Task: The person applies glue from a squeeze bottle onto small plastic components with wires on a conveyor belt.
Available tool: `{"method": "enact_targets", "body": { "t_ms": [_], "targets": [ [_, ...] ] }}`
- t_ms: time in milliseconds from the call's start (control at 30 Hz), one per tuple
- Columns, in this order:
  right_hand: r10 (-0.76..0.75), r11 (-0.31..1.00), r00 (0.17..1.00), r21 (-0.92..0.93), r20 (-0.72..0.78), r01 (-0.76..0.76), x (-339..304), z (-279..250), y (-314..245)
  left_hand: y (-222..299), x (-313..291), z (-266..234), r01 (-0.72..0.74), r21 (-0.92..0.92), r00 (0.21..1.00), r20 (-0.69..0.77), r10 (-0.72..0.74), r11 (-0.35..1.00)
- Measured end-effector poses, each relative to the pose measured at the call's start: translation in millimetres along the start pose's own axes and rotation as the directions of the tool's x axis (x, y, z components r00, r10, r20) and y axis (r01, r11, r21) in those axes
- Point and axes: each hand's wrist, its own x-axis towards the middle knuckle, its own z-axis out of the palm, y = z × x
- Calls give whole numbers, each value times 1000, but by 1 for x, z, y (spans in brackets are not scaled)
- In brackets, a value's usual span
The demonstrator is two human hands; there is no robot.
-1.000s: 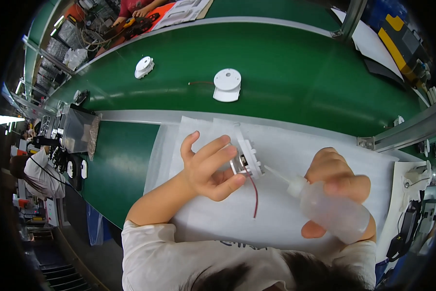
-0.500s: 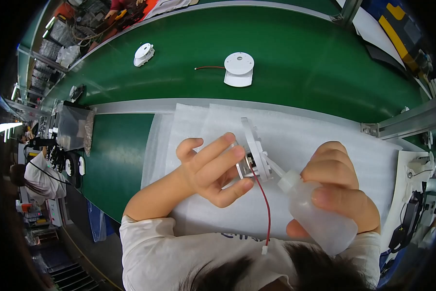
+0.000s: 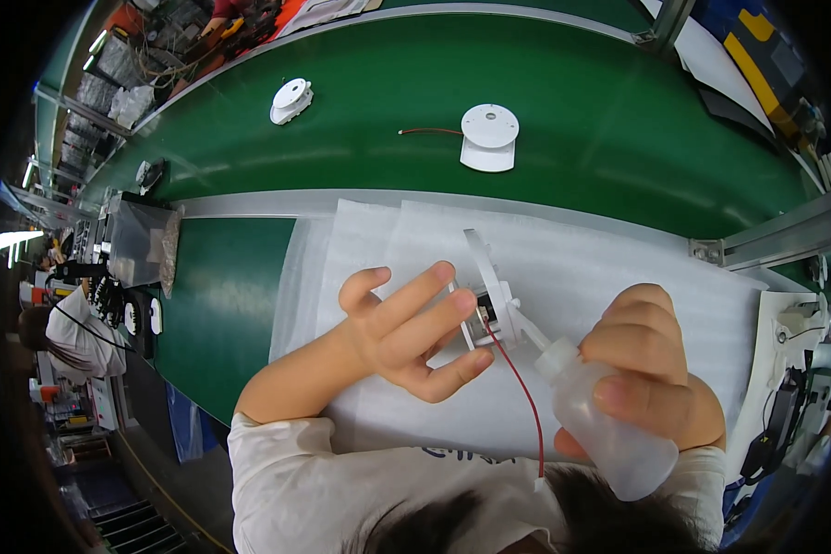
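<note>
My left hand (image 3: 406, 337) grips a white plastic assembly (image 3: 497, 300) by its near side, holding it on edge above the white foam sheet. From its middle a red cable (image 3: 529, 392) hangs down and ends in a small white connector. Wrapped around a translucent squeeze bottle (image 3: 609, 425) is my right hand (image 3: 642, 365). The bottle leans so that its narrow nozzle meets the right face of the assembly. Whether any liquid comes out cannot be made out.
White foam sheeting (image 3: 582, 249) covers the bench in front of me. Beyond it, a green conveyor belt (image 3: 618, 120) carries a white round-topped unit (image 3: 489, 138) with a cable and another white unit (image 3: 291, 102). A clear plastic bin (image 3: 136, 242) stands at left; a person (image 3: 87, 337) sits farther left.
The white units on the belt have moved to the right. My hands, the assembly and the bottle have shifted slightly, and the cable's end has swung right.
</note>
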Motion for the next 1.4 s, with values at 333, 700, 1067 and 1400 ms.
{"method": "enact_targets", "body": {
  "t_ms": [333,700,1067,1400],
  "targets": [
    [-36,999,999,-38,15,37,-3,-1,-2,-3,9,-7,91,-94,995,59,-86,991],
    [-74,996,997,-53,19,75,-9,4,-1,-10,9,-5,323,-295,942,189,-276,899],
    [-70,990,997,-122,-20,68,-13,8,-2,-1,-6,-4,742,-554,638,414,-649,377],
    [-40,993,999,-110,14,41,-9,7,0,2,-2,-6,710,-567,683,412,-603,417]
  ]
}}
